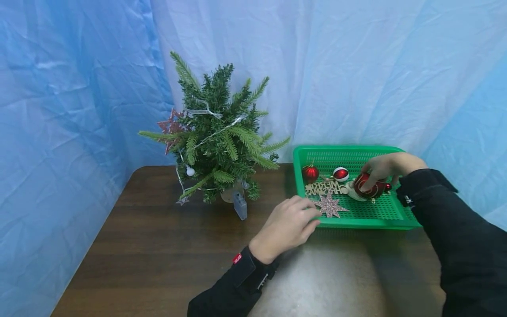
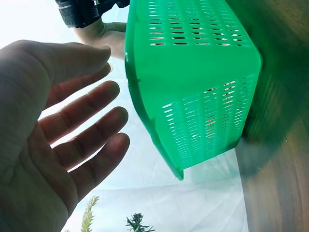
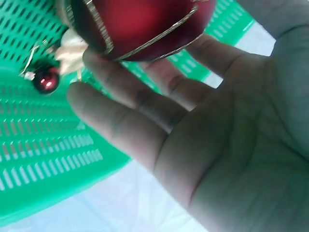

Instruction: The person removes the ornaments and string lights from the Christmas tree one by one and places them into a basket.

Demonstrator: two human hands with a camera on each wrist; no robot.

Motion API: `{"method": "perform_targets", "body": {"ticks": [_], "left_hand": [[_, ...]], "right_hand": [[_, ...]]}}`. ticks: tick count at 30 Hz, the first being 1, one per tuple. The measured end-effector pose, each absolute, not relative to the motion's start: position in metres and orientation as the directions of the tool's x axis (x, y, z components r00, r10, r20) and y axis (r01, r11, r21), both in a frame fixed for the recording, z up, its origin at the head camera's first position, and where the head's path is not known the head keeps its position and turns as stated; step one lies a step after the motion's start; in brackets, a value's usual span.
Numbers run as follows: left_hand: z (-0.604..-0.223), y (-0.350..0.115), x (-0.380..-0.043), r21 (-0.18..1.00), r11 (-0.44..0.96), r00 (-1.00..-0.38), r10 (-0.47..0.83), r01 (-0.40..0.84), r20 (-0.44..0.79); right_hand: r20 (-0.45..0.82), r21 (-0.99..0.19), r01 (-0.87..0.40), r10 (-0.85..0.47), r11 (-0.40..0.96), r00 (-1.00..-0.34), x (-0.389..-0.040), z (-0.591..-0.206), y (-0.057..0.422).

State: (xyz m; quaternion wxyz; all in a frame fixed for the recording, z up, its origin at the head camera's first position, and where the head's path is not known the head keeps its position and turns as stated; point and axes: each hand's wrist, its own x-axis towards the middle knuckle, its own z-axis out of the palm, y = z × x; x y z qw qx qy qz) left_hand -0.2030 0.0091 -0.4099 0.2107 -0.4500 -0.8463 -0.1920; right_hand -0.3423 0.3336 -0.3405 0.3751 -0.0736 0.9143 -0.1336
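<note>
My right hand [image 1: 390, 166] reaches into the green basket [image 1: 356, 223] and grips a large dark red bauble [image 3: 145, 29] with gold glitter lines, its fingers curled about the ball. Beside the bauble shows something whitish [image 1: 354, 192], partly covered. At the basket's front left corner is my left hand [image 1: 287, 224], fingers loosely bent and holding nothing; the left wrist view shows its fingertips close to the rim. Right by those fingers, a pink glitter star [image 1: 329, 205] lies in the basket. Behind it are a gold "Merry Christmas" sign [image 1: 328, 187], a red bauble [image 1: 310, 173] and a red-and-white bauble [image 1: 340, 174].
Left of the basket stands a small Christmas tree [image 1: 222, 141] with a string of lights, a pinkish star [image 1: 172, 127] and a clear battery box [image 1: 240, 205] at its base. A small dark red bauble [image 3: 47, 79] lies near the basket's right side. Blue-white cloth [image 1: 356, 70] hangs behind the wooden table [image 1: 158, 255].
</note>
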Motion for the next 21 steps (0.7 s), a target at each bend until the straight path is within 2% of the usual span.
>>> {"method": "perform_targets", "body": {"ticks": [9,21], "left_hand": [[-0.415,0.012,-0.204,0.088,0.543,-0.506,0.696,0.835,0.510],[-0.419,0.014,-0.204,0.048,0.552,-0.491,0.695,0.832,0.525]], "right_hand": [[-0.684,-0.262,0.029,-0.165,0.965,-0.711,-0.341,-0.348,0.358],[-0.692,-0.233,-0.051,-0.202,0.971,-0.693,-0.338,-0.356,0.375]]}}
